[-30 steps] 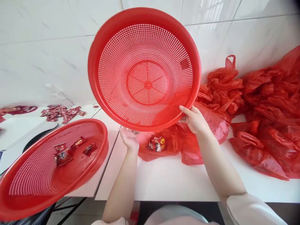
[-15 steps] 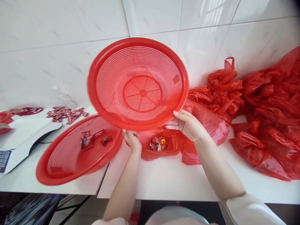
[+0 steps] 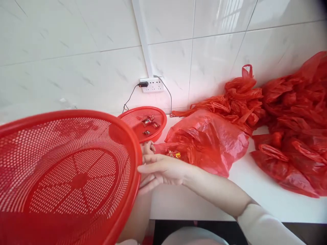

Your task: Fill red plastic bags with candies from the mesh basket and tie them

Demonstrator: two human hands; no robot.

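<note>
A large red perforated basket (image 3: 68, 177) fills the lower left, tilted toward me with its inside showing. My right hand (image 3: 160, 172) reaches across from the right and grips its rim, fingers laid along the edge. Just behind it, my left hand (image 3: 148, 148) peeks out past the rim with curled fingers; what it holds is hidden. A second red basket (image 3: 133, 117) stands farther back by the wall with a few red candy packets (image 3: 149, 121) in it. A red plastic bag (image 3: 206, 139) with wrapped candies (image 3: 175, 154) inside lies right beside my hands.
Heaps of crumpled red plastic bags (image 3: 293, 119) cover the right side of the white table (image 3: 255, 194). On the tiled wall sits a white socket strip (image 3: 152, 85) with a black plug and cables. The table's front edge runs just below my right forearm.
The basket I hold came down from in front of the wall to the lower left, close to me. The view swung, so the second basket now appears farther back, by the wall.
</note>
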